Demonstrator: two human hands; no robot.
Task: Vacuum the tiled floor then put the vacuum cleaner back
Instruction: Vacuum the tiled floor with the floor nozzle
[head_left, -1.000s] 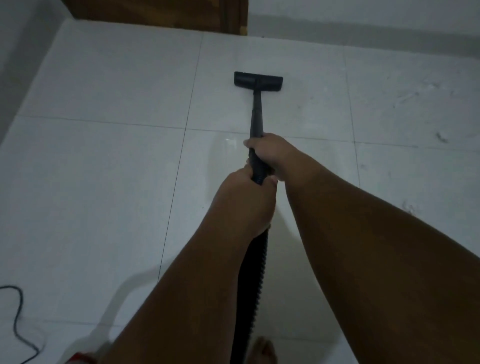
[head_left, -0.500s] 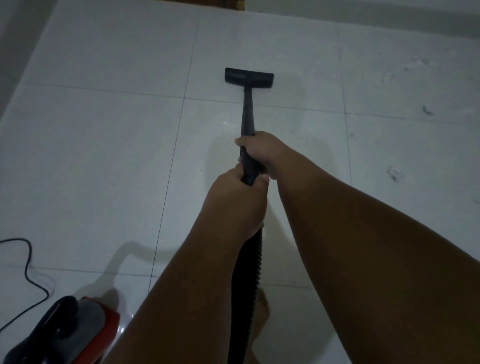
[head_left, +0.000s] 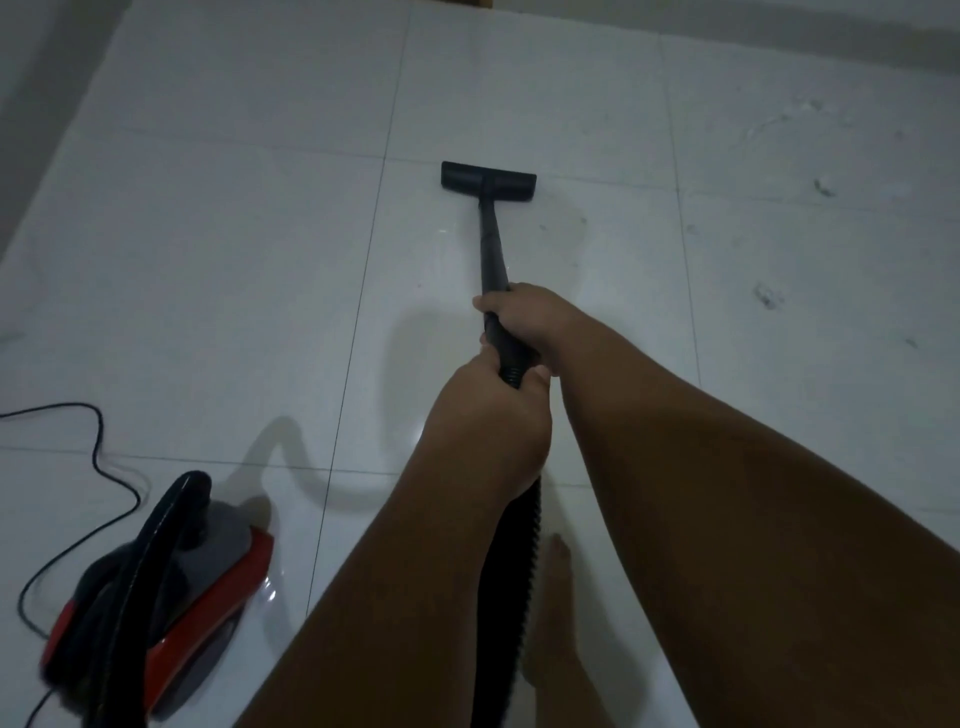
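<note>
One black wand (head_left: 492, 244), flat nozzle (head_left: 488, 182), ribbed hose (head_left: 514, 571)

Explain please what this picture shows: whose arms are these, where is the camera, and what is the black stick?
These are a person's two bare arms, no machine. The camera sits on the person's head and looks forward and down. The right hand grips the black wand of a vacuum cleaner; the left hand grips just behind it, where the ribbed hose begins. The floor nozzle at the wand's end rests on the white tiled floor. At lower left stands the red and black vacuum cleaner body, its power cord lying on the tiles. A bare foot shows below the arms.
</note>
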